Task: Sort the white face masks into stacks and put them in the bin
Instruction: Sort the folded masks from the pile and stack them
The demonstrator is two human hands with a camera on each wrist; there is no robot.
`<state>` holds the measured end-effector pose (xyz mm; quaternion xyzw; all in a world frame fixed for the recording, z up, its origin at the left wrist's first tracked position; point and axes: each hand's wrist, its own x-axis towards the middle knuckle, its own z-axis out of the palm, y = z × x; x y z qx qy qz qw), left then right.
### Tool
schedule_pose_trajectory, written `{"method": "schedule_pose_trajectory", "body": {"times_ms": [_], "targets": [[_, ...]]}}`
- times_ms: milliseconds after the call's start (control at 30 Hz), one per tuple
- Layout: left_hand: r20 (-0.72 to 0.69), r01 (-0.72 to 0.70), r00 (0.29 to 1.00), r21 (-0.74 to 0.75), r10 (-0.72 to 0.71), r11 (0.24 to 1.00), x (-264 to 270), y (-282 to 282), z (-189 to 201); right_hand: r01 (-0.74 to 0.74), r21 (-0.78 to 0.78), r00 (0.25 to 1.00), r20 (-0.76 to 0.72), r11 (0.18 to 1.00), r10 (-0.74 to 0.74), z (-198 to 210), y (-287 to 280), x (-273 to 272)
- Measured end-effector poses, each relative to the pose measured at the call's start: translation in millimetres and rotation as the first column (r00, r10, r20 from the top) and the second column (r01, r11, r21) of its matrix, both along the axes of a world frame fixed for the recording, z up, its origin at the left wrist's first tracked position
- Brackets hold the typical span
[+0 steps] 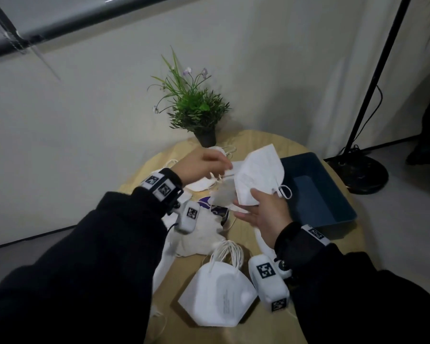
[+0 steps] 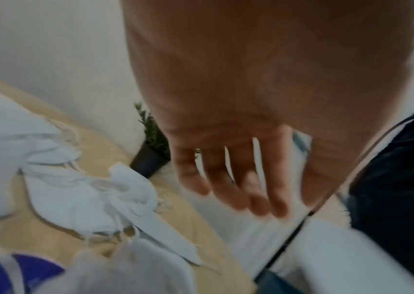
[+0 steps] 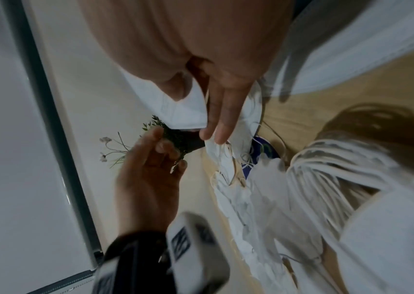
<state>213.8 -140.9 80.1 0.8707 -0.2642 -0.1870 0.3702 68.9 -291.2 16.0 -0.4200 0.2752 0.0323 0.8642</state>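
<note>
My right hand (image 1: pixel 248 204) holds a folded white face mask (image 1: pixel 256 170) up over the round wooden table (image 1: pixel 154 162), thumb on top and fingers beneath; the right wrist view shows the same grip on the mask (image 3: pixel 188 111). My left hand (image 1: pixel 227 167) is at the mask's left edge, fingers curled, thumb and fingertip meeting on a thin ear loop. A dark blue bin (image 1: pixel 315 192) stands to the right of the mask, with nothing inside. A neat stack of white masks (image 1: pixel 216 296) lies at the front, and a loose pile of masks (image 1: pixel 199 234) sits in the middle.
A potted plant (image 1: pixel 201 112) stands at the table's back edge, just behind my left hand. A black lamp stand with a round base (image 1: pixel 365 172) is on the floor to the right of the table. A white wall runs close behind.
</note>
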Motion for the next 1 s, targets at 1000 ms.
{"method": "schedule_pose_trajectory", "body": {"times_ms": [1000], "targets": [[0.146,-0.421,0.880,-0.202,0.452,0.885,-118.9,109.9,42.2,-0.010,-0.386,0.991,0.121,0.922,0.061,3.7,4.4,-11.3]]}}
